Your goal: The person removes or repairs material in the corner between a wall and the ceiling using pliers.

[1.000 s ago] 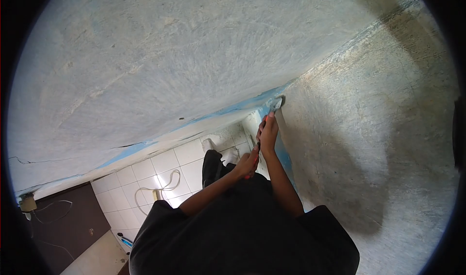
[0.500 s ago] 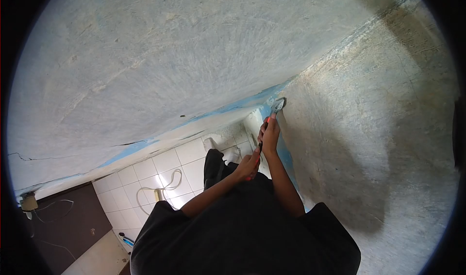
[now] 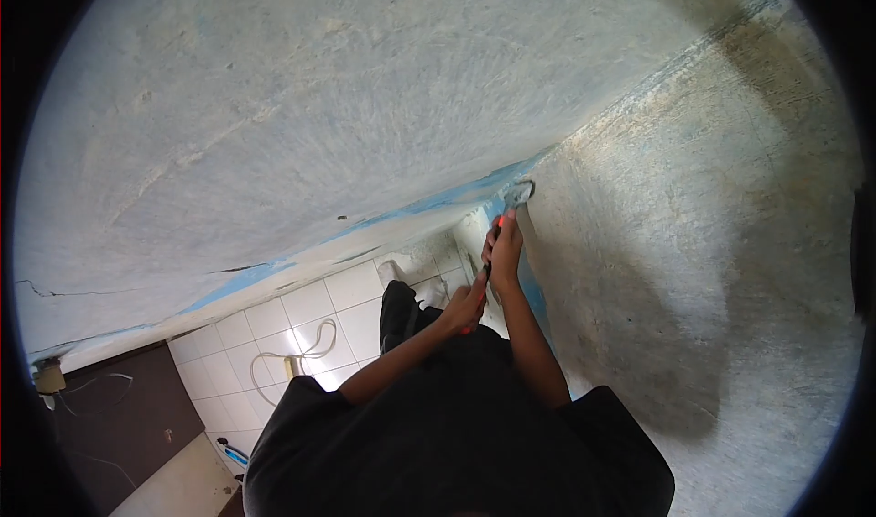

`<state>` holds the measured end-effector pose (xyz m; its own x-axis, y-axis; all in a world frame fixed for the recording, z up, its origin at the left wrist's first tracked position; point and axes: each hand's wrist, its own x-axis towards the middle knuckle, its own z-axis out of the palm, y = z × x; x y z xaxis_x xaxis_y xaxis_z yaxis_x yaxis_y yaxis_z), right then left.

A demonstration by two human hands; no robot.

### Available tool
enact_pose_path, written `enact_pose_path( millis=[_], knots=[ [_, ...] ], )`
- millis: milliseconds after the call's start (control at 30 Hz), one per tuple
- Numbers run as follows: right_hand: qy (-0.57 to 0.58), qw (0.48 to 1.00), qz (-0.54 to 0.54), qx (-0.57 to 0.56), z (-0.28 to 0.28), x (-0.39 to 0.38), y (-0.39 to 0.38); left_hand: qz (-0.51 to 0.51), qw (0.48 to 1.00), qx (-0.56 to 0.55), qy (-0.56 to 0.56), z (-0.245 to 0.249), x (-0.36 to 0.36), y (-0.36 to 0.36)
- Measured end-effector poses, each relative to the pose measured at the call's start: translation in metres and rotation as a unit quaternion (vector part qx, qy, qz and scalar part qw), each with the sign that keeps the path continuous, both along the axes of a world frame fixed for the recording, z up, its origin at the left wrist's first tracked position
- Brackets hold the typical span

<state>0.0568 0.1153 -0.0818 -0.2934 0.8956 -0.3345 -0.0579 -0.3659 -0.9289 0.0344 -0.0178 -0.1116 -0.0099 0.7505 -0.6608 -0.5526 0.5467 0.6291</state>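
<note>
Both my hands are wrapped round the red and black handle of a scraper (image 3: 520,194). My right hand (image 3: 504,243) is closed high on the handle, just below the metal blade. Lower down, near my body, my left hand (image 3: 465,306) grips the handle's end. The blade lies at the right wall (image 3: 639,243), close to the corner, beside a strip of blue paint (image 3: 495,208). My fingers hide most of the handle.
A grey wall (image 3: 274,134) with cracks and blue patches runs along the left. Below are white floor tiles (image 3: 310,305), a white extension cord (image 3: 290,367), a dark brown panel (image 3: 128,426) and a blue-handled tool (image 3: 235,455).
The scraper blade has shifted slightly left and its angle against the wall has turned a little. Both hands keep their hold, and the view has moved slightly.
</note>
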Motion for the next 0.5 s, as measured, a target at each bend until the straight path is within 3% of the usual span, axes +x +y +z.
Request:
enact_pose_path(
  millis=[133,233,333,500],
  knots=[
    [0.021,1.0,-0.006,-0.011,-0.011,-0.001,0.0,-0.012,0.999,0.007,0.036,-0.01,-0.005,0.002],
    [0.002,1.0,-0.01,-0.03,-0.013,0.007,-0.008,-0.023,0.999,-0.003,-0.027,-0.004,-0.001,-0.01],
    [0.022,0.999,0.0,-0.035,-0.022,-0.002,0.0,0.004,1.0,0.013,0.019,-0.016,-0.004,-0.002],
    [-0.014,0.999,-0.001,-0.029,-0.022,0.0,-0.001,0.005,1.0,-0.023,-0.013,-0.014,0.001,-0.001]
  ],
)
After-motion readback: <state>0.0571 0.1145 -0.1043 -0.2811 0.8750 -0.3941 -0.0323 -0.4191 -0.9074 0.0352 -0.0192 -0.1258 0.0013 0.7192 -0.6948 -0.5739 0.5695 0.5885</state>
